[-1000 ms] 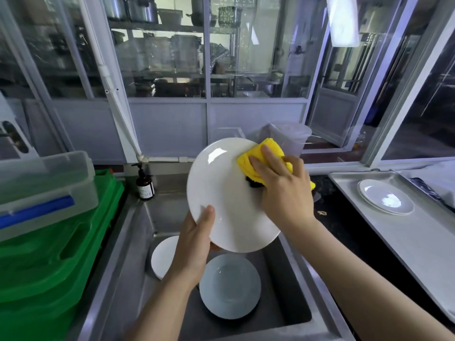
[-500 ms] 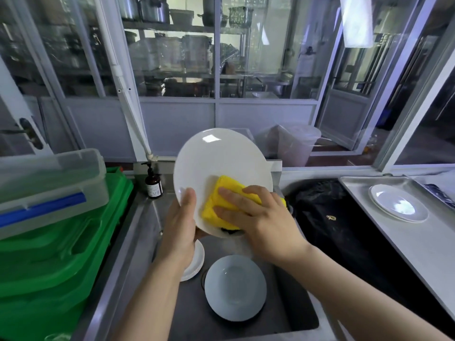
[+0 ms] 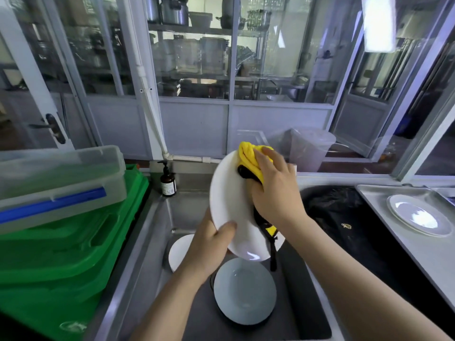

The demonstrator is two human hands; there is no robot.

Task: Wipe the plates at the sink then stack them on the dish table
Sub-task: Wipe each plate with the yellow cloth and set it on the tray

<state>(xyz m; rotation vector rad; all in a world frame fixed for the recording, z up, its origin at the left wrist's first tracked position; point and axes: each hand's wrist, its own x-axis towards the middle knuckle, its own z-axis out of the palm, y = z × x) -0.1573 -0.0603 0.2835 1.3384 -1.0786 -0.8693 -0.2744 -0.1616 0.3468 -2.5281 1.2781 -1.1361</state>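
Observation:
Over the steel sink (image 3: 152, 244) my left hand (image 3: 209, 244) grips the lower left rim of a white plate (image 3: 229, 205), which is tilted nearly on edge. My right hand (image 3: 273, 190) presses a yellow cloth (image 3: 248, 155) with a black underside against the plate's upper right part. Below, in the sink, lies a pale plate (image 3: 245, 290), and a second white plate (image 3: 178, 249) shows partly behind my left wrist. On the steel dish table (image 3: 403, 252) at the right rests one white plate (image 3: 418, 215).
Green crates (image 3: 61, 262) topped by a clear lidded box (image 3: 59, 178) fill the left side. A brown pump bottle (image 3: 168, 182) stands at the sink's back left corner. A black bag (image 3: 344, 217) lies between sink and dish table. Glass partitions rise behind.
The cloth and my right hand went from the plate's lower middle up to its top right edge. The plate turned more edge-on, and my left hand's grip shifted lower on the rim.

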